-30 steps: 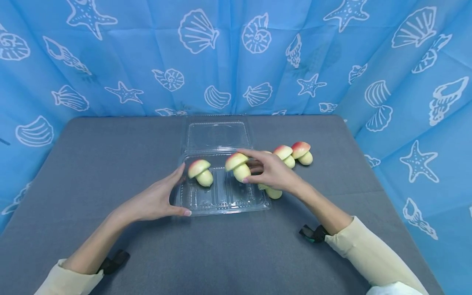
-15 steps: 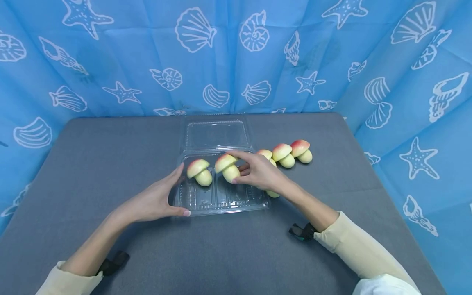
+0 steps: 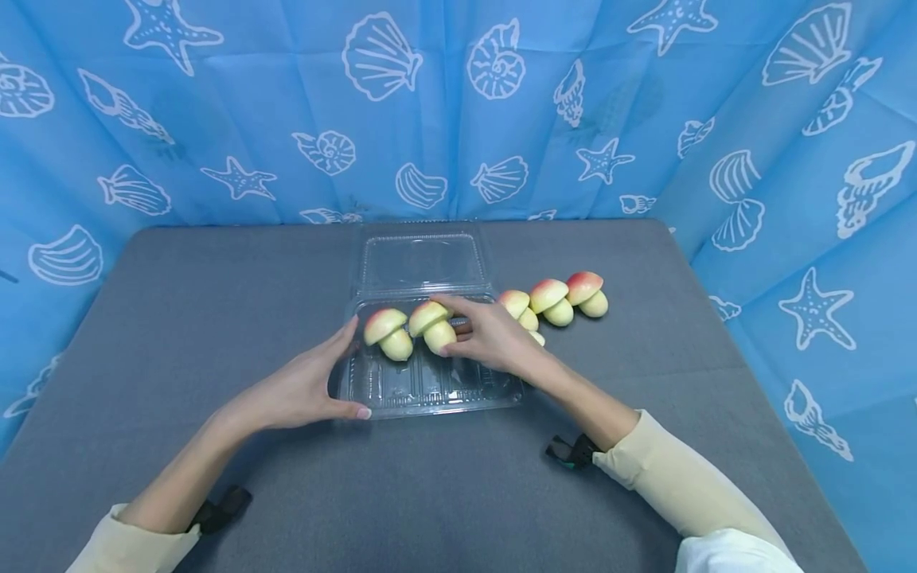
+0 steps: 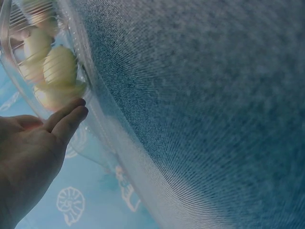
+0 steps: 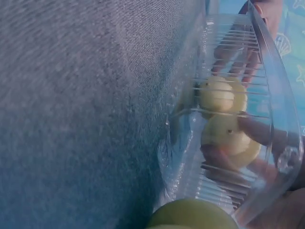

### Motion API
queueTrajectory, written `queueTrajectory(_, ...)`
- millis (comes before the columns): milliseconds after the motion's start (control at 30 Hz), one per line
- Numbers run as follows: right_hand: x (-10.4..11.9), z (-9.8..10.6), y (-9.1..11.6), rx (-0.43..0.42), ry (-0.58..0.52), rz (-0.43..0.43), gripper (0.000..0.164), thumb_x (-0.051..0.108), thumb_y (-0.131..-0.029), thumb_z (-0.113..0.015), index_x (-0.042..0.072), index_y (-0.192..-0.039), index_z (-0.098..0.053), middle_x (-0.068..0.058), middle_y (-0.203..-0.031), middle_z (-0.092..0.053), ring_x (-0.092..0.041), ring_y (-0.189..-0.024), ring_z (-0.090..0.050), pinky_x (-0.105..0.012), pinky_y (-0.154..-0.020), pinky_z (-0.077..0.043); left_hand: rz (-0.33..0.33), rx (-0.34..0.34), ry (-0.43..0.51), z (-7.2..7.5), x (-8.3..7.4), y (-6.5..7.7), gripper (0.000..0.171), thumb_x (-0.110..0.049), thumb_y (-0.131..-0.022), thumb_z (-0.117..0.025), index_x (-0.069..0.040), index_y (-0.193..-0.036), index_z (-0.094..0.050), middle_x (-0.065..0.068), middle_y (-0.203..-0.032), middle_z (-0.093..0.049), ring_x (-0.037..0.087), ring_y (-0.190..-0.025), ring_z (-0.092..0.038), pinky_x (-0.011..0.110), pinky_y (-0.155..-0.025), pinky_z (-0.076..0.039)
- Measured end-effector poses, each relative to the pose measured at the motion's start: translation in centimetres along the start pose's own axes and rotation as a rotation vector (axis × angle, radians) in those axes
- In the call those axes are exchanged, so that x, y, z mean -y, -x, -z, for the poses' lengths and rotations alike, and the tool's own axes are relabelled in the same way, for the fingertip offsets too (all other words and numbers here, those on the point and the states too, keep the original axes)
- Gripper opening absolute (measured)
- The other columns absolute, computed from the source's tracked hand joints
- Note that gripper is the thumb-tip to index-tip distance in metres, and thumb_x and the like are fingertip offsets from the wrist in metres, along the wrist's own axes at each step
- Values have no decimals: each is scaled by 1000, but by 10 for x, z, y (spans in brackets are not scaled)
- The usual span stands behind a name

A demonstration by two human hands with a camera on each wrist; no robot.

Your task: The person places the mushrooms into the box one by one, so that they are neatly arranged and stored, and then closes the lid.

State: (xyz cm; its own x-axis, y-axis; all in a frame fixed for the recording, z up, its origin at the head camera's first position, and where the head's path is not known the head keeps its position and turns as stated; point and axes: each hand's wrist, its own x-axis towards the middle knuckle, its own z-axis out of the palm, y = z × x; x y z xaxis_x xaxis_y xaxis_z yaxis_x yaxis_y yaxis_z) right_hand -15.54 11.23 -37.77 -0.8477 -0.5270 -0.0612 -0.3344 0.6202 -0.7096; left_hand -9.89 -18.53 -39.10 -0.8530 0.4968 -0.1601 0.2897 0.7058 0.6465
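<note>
My right hand (image 3: pixel 494 338) pinches a mushroom-shaped piece (image 3: pixel 432 328), pale yellow with a red-tinged cap, between thumb and fingers. It is in the clear plastic clamshell box (image 3: pixel 444 410), just right of a similar mushroom-shaped piece (image 3: pixel 390 334). In the right wrist view, both the held mushroom-shaped piece (image 5: pixel 228 138) and its neighbour show through the ribbed wall. At the box's left side rests my left hand (image 3: pixel 304 390), thumb at the front corner and fingers straight along the side. The left wrist view has those fingertips (image 4: pixel 76 112) against the clear wall.
The box's hinged lid (image 3: pixel 423 263) lies folded back on the grey-covered table (image 3: pixel 236 318). Several more mushroom-shaped pieces (image 3: pixel 552 302) sit right of the box, one partly hidden by my right hand. A blue shell-patterned curtain (image 3: pixel 458 119) hangs behind and beside the table.
My right hand has moved left with the mushroom-shaped piece, bringing it close beside the other one in the box. The left hand has stayed in place.
</note>
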Motion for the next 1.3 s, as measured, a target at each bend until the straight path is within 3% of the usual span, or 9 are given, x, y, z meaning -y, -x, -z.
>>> queueTrajectory(300,1,-7,-4,-17,79,-9,76,17,-82,-83,24,-149,-47,-13,-134,-62,-17,-100,-71,-22,-67,-55,5,6,7,0,0,0,128,-51,-74,-84,-6,-160,-1,22,-163,-12,42,-146,-22,59,-114,-25)
queueTrajectory(467,1,-11,-6,-42,169,4,76,22,-81,-84,25,-148,-49,-8,-117,-71,-13,-92,-71,-25,-68,-53,-5,4,2,1,0,-1,127,-51,-74,-84,-6,-160,-2,21,-163,-13,41,-146,-22,59,-114,-26)
queueTrajectory(633,-1,-14,-5,-64,194,18,78,21,-81,-85,25,-149,-48,-3,-100,-74,-7,-73,-67,-26,-63,-51,-14,3,8,0,1,-2,127,-50,-75,-84,-6,-160,-1,22,-162,-17,39,-146,-24,58,-114,-27)
queueTrajectory(800,-1,-15,-4,-61,186,16,80,18,-81,-84,25,-150,-46,-1,-100,-73,-5,-58,-57,-24,-57,-48,-11,3,10,-1,0,-2,126,-49,-75,-85,-5,-160,-2,22,-162,-17,39,-146,-24,57,-114,-27)
queueTrajectory(1100,2,-9,-2,-33,193,-9,80,21,-82,-83,24,-152,-44,-4,-118,-71,-3,-71,-64,-24,-57,-49,-9,4,5,-2,0,-2,127,-49,-74,-85,-5,-160,-3,22,-163,-14,40,-146,-22,58,-114,-27)
queueTrajectory(1300,5,2,1,-11,130,-67,74,21,-84,-81,25,-150,-47,-7,-120,-71,-13,-94,-71,-25,-62,-52,-3,3,6,-1,-1,-1,128,-49,-74,-85,-5,-160,-2,23,-162,-15,41,-146,-23,58,-114,-27)
